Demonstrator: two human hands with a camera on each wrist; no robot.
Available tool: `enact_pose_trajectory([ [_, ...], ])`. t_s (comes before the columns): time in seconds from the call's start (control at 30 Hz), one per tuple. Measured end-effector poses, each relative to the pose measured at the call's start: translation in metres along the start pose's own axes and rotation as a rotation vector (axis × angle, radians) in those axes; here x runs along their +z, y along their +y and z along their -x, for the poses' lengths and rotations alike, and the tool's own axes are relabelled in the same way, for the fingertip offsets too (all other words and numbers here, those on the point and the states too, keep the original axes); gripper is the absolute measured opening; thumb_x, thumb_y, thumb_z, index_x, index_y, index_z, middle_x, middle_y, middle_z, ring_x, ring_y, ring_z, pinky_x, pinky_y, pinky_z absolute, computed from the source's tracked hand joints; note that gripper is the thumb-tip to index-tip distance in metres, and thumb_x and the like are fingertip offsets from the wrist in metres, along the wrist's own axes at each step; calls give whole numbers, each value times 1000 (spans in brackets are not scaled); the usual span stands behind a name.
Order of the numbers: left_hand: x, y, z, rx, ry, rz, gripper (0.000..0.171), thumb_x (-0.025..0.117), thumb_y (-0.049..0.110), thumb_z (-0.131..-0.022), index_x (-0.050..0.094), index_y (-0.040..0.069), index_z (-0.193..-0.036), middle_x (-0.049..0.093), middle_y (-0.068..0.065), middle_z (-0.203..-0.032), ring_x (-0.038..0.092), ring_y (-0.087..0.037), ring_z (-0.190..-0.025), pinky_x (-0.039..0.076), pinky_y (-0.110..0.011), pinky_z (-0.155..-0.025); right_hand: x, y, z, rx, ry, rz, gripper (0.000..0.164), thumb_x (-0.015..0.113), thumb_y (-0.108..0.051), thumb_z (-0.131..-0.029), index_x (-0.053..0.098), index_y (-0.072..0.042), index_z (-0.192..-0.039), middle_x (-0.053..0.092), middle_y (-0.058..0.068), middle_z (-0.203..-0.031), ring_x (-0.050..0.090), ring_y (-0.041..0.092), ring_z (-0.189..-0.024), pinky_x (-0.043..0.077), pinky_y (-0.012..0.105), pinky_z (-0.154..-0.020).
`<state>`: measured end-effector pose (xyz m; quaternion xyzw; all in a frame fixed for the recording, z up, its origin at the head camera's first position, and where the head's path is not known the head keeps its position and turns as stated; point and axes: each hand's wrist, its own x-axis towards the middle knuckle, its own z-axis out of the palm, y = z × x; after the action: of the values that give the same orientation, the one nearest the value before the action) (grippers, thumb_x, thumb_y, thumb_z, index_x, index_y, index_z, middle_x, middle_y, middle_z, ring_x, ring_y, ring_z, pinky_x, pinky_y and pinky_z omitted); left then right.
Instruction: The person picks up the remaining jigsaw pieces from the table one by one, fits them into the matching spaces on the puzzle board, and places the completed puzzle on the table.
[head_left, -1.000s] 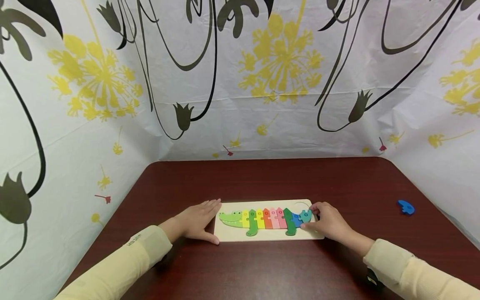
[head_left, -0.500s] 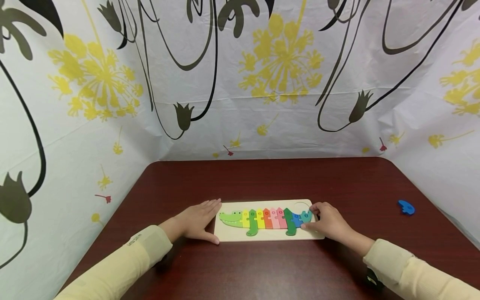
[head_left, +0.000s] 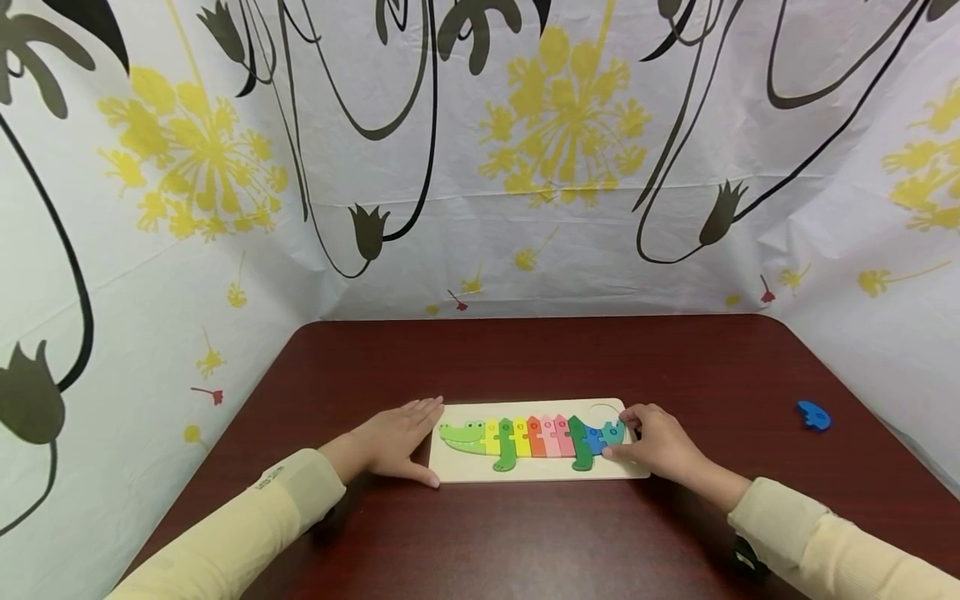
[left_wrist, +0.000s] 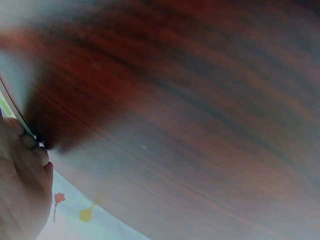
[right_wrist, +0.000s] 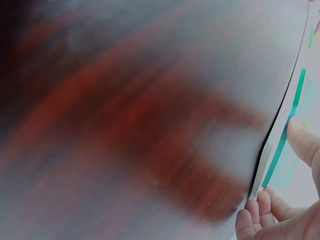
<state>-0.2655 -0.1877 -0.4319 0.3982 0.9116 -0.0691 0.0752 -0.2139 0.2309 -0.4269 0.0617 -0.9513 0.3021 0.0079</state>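
A pale wooden puzzle board (head_left: 465,472) lies on the table, with a crocodile made of coloured, numbered pieces in it. My left hand (head_left: 393,442) lies with straight fingers against the board's left edge; in the left wrist view that hand (left_wrist: 22,185) shows only in part. At the board's right end my right hand (head_left: 660,446) pinches the teal puzzle piece (head_left: 612,432) between thumb and fingers. The right wrist view has the thumb (right_wrist: 302,142) on the near side of the teal strip. A round outline of bare recess shows above that piece.
A loose blue curved puzzle piece (head_left: 813,415) lies far right on the dark red-brown table (head_left: 525,537). Patterned white cloth (head_left: 420,283) hangs behind the table and along both sides.
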Motion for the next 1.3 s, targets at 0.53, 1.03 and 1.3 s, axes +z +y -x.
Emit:
enact_pose_trajectory([
  [0.53, 0, 0, 0, -3, 13, 6, 119, 33, 89, -76, 14, 3, -155, 11, -12, -161, 12, -22, -147, 16, -34, -117, -10, 2, 0, -29, 58, -42, 62, 87, -33, -72, 61, 7, -112, 60, 15, -102, 57, 30, -94, 51, 44, -78],
  [1.03, -1, 1, 1, 4, 17, 8, 119, 34, 89, -76, 15, 2, -155, 11, -12, -161, 12, -22, -147, 16, -34, -117, -24, 19, -3, -110, 82, -116, 64, 82, -38, -78, 58, 2, -122, 59, 17, -113, 56, 32, -101, 49, 48, -86],
  [1.3, 1, 0, 1, 3, 16, 18, 119, 35, 89, -76, 14, 2, -155, 11, -13, -161, 12, -23, -147, 17, -35, -116, -44, 39, -4, -130, 86, -133, 66, 80, -39, -80, 56, 3, -126, 59, 22, -119, 55, 37, -108, 46, 54, -91],
])
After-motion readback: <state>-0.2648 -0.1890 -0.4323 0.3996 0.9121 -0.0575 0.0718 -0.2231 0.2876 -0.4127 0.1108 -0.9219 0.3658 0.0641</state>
